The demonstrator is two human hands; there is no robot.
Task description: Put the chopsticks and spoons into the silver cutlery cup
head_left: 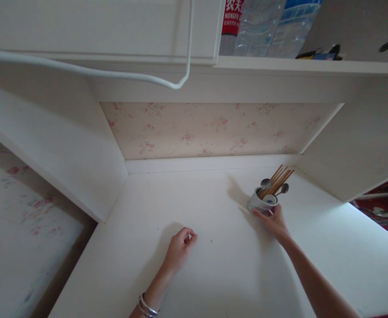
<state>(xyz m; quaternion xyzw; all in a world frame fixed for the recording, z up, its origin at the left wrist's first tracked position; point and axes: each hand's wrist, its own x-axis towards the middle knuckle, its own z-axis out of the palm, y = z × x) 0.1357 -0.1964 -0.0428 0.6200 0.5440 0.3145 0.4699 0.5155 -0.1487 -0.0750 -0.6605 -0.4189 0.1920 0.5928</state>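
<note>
My right hand [273, 221] grips a white cup [256, 203] at the right rear of the white desk surface. The cup holds several wooden chopsticks [276, 181], two metal spoons, one of them a spoon [266, 183] leaning left, and a small white round piece [271, 200] with a blue mark, whose kind I cannot make out. My left hand [180, 247] hovers over or rests on the desk left of the cup, fingers curled together with nothing visible in them. Silver bangles [146, 305] circle the left wrist.
Overhead, a shelf [306, 64] bears clear plastic bottles [260, 26] and small dark items. A white cable [114, 73] hangs across the upper left. Side panels [64, 132] bound the desk [214, 274], with floral wallpaper [207, 130] behind. A red patterned item [386, 207] shows at far right.
</note>
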